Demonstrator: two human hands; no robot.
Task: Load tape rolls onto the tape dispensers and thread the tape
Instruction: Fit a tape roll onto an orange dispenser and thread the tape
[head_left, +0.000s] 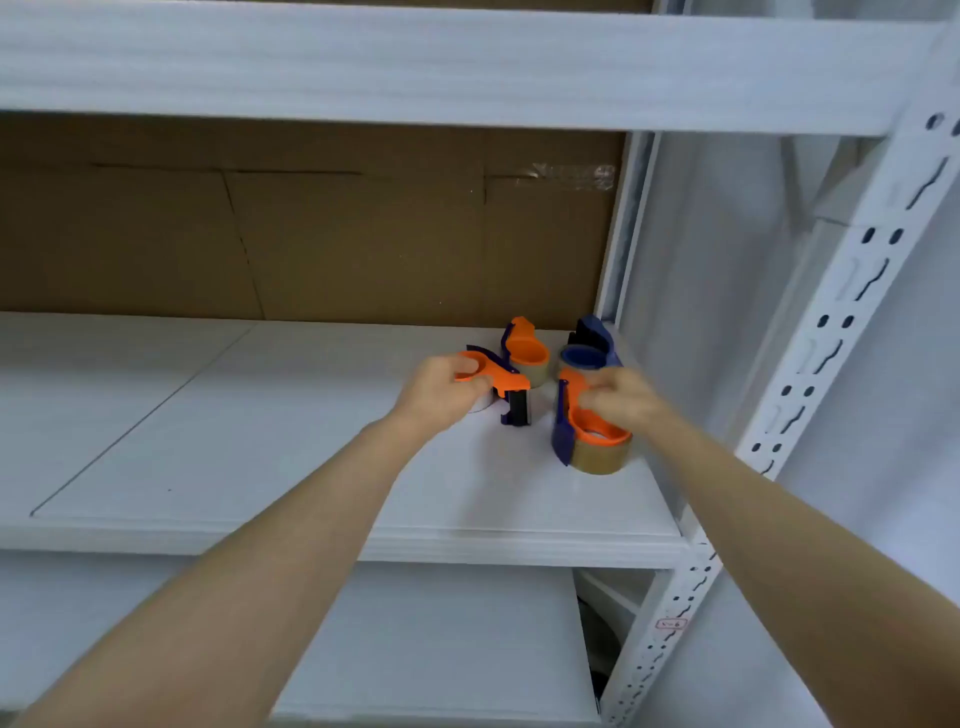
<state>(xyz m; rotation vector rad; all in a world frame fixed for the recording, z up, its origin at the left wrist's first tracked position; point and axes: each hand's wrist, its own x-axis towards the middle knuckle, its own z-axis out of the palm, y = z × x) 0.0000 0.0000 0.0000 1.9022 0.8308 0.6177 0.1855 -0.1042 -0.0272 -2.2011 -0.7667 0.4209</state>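
The orange and dark blue plastic tape dispenser with a brown tape roll (592, 441) stood on the right part of the white metal shelf (260, 441), not far from its near edge. The right hand (623, 402) held it from above, with the fingers curled round the orange upper part. To the left, the second orange plastic dispenser (493, 382), with a black cutter end, was gripped by the left hand (441, 397). A pale roll seemed to sit under it, but the hand hid most of it.

I judge such dispensers to be light and stiff, with smooth plastic that may slip a little. The handle part gives the best hold, and the toothed cutter is better not touched (it can scratch a finger). The free tape end would be thin and sticky.

Farther back stood an orange dispenser with a brownish roll (527, 356) and a dark blue dispenser (589, 353), just beside each other and near both hands, so they could be knocked. Behind them was a brown cardboard wall (311, 234), and at the right a white perforated upright post (831, 338).
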